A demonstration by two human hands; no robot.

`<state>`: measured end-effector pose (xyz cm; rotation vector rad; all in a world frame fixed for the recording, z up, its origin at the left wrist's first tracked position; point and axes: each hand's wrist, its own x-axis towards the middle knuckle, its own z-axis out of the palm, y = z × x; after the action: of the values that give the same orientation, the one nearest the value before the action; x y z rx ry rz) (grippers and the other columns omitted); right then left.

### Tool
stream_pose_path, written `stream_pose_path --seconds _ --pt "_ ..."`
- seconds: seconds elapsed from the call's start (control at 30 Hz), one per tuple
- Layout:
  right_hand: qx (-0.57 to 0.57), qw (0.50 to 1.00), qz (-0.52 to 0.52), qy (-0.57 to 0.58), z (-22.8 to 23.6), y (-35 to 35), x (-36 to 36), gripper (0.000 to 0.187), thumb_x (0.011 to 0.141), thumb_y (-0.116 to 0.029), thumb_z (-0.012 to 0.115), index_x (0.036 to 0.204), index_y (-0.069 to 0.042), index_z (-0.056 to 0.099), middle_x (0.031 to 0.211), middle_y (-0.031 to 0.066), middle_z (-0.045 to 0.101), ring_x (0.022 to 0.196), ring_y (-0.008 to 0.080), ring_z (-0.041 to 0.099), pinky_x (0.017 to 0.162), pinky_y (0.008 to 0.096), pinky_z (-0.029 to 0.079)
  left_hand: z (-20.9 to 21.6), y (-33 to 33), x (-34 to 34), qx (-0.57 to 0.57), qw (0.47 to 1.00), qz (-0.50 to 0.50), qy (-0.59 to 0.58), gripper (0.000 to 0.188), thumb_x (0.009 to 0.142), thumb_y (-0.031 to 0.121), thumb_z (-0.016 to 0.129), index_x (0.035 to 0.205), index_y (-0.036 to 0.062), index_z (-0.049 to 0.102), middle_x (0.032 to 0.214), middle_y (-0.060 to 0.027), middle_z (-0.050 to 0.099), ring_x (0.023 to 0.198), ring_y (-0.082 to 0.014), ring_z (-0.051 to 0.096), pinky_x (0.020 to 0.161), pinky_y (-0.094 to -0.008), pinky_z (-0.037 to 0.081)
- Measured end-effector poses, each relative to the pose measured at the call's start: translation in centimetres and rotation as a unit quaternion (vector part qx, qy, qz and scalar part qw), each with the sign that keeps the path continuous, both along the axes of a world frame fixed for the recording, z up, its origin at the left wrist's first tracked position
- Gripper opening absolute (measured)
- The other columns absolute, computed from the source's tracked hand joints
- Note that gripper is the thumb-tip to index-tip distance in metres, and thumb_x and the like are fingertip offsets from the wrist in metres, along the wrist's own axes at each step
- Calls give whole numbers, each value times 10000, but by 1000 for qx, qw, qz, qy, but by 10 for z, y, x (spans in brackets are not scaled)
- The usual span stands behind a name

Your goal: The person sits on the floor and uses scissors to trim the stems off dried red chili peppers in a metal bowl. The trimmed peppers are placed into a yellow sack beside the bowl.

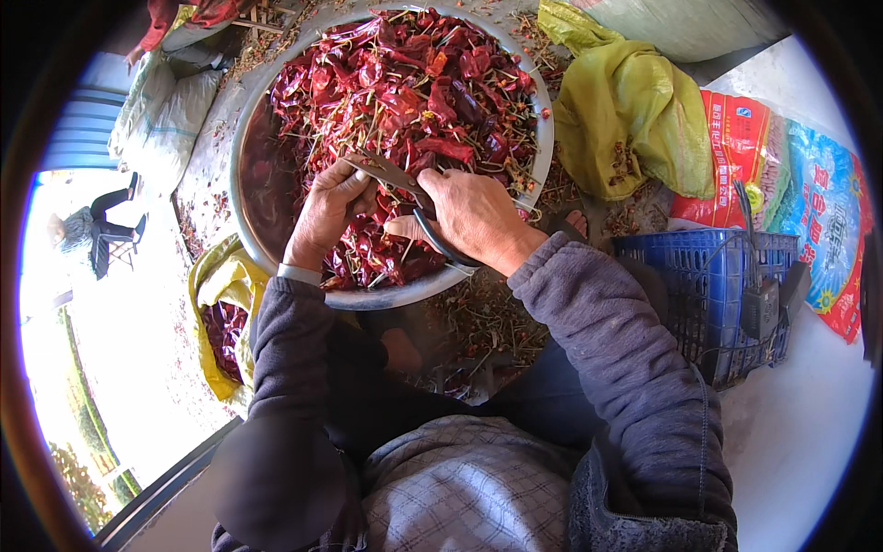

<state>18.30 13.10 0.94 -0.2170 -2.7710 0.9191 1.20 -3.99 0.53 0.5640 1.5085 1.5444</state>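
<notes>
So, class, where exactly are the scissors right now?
In the head view, the scissors are in the right hand, over the near side of the metal basin of red chillies, beside the left hand.

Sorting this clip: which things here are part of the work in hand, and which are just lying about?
In use: scissors in right hand; dried red chillies under left hand; metal basin.

Lying about: blue crate, yellow-green sack, printed bags, white sack.

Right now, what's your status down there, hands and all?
Right hand gripping scissors. Left hand down among dried red chillies at the blades. Metal basin heaped full. Blue crate to the right, apart from the basin.
</notes>
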Motion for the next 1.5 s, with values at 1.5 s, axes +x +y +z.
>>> stream_pose_path --seconds 1.5 --pt "-629 764 -142 -27 55 25 0 542 1021 -562 550 1120 -33 612 694 27 621 576 103 609 544 252 505 -101 57 -222 -336 745 70 572 387 797 273 792 1126 84 718 1000 -175 752 956 -327 723 849 -435 551"
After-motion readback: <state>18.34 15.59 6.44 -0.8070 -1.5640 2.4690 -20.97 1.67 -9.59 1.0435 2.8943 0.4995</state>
